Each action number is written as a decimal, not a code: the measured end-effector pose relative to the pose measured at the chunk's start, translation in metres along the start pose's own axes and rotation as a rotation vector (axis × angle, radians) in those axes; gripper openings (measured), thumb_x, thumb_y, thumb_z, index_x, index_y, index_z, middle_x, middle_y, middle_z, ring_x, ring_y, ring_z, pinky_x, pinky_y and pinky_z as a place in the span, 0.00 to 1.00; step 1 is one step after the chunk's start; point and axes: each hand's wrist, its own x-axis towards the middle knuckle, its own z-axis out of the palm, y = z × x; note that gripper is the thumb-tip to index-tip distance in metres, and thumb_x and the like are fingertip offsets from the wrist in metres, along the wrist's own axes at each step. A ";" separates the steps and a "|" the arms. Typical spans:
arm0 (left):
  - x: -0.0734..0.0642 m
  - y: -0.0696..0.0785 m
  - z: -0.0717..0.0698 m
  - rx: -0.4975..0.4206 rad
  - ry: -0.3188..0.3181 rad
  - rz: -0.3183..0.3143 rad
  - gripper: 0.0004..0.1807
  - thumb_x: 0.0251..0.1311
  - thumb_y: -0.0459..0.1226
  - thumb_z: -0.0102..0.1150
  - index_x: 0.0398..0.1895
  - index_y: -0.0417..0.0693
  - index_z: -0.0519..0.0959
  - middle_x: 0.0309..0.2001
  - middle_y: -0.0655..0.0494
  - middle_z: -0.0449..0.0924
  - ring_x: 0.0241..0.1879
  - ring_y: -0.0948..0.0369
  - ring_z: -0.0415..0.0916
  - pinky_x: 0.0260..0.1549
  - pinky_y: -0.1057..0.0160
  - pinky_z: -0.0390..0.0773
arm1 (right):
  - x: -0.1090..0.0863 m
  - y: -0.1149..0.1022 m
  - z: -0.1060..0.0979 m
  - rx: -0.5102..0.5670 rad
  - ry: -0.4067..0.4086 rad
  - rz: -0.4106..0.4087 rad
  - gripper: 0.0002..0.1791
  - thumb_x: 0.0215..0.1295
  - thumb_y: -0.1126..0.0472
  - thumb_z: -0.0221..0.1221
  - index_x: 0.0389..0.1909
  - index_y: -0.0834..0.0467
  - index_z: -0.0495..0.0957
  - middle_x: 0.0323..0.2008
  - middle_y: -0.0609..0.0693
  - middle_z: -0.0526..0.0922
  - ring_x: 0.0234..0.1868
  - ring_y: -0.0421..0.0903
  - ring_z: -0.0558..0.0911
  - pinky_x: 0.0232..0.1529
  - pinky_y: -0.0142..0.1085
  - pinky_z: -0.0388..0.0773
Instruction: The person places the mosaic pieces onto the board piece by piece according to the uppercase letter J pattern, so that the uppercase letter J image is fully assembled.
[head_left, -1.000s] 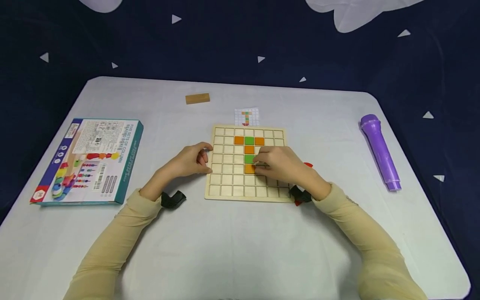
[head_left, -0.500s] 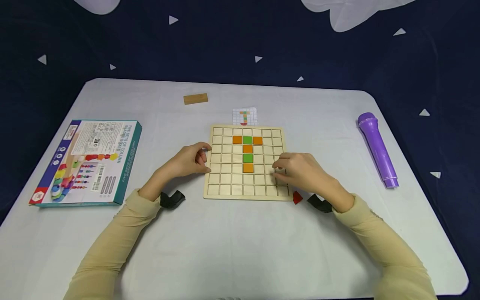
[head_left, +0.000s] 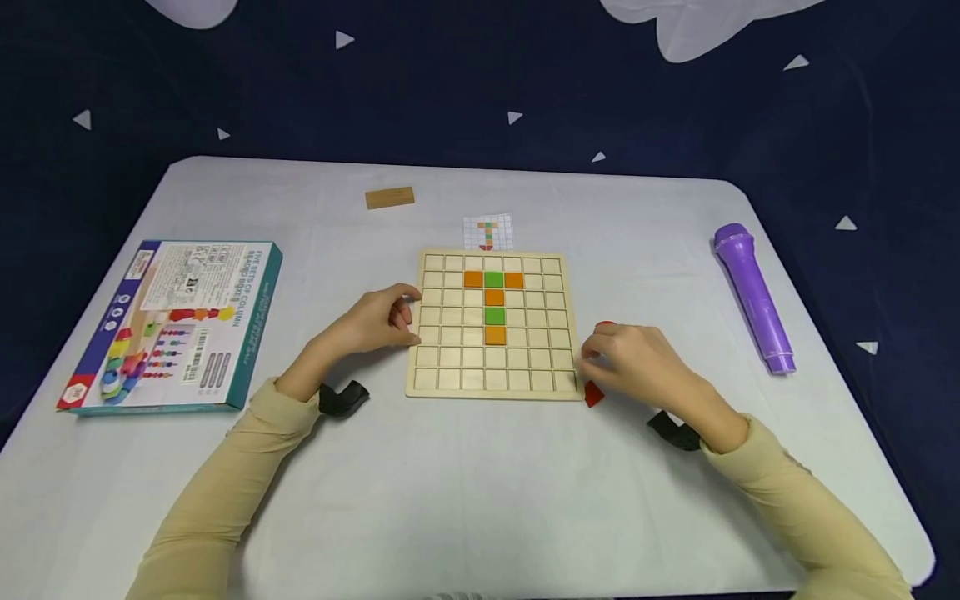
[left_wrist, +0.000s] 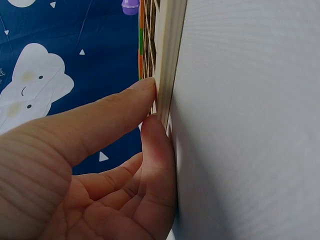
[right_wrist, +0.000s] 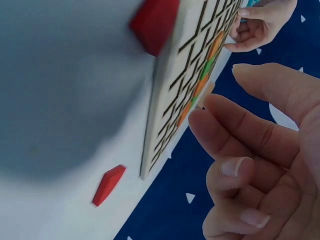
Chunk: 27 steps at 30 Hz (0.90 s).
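Observation:
A wooden grid board (head_left: 450, 379) lies on the table, bearing orange and green square tiles (head_left: 494, 316) in a T shape. My left hand (head_left: 372, 321) is at the board's left edge; its thumb and a fingertip touch the rim, spread apart, as the left wrist view also shows. Off the board's right edge hovers my right hand (head_left: 637, 362), fingers loosely bent, thumb apart, nothing between them in the right wrist view. Two red pieces lie beside the board near it: one red piece (head_left: 593, 394) below the fingers, another red piece (right_wrist: 109, 185) farther back, partly hidden in the head view.
A small pattern card (head_left: 487, 232) lies behind the board, with a wooden block (head_left: 390, 197) to its left. A flat toy box (head_left: 172, 325) is at the left, a purple microphone-shaped object (head_left: 754, 298) at the right. Black straps (head_left: 675, 431) hang at both wrists.
My right hand has moved away from the orange tile in the column, rightward and toward the front, off the board to the red pieces. The left hand has stayed at the left edge.

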 end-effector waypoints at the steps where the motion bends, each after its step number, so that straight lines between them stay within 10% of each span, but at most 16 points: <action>1: 0.000 0.001 0.000 0.001 0.000 -0.001 0.34 0.47 0.31 0.68 0.58 0.34 0.66 0.34 0.48 0.73 0.30 0.61 0.72 0.33 0.66 0.72 | -0.003 0.000 0.000 0.004 -0.004 0.007 0.06 0.52 0.56 0.65 0.23 0.53 0.81 0.21 0.42 0.78 0.19 0.34 0.69 0.19 0.28 0.65; 27: 0.000 0.000 0.000 0.000 -0.005 0.000 0.33 0.47 0.31 0.68 0.58 0.34 0.66 0.34 0.48 0.73 0.30 0.61 0.71 0.34 0.66 0.72 | -0.029 -0.007 0.017 0.057 -0.083 0.077 0.13 0.45 0.50 0.71 0.28 0.53 0.82 0.23 0.40 0.75 0.23 0.33 0.67 0.22 0.26 0.62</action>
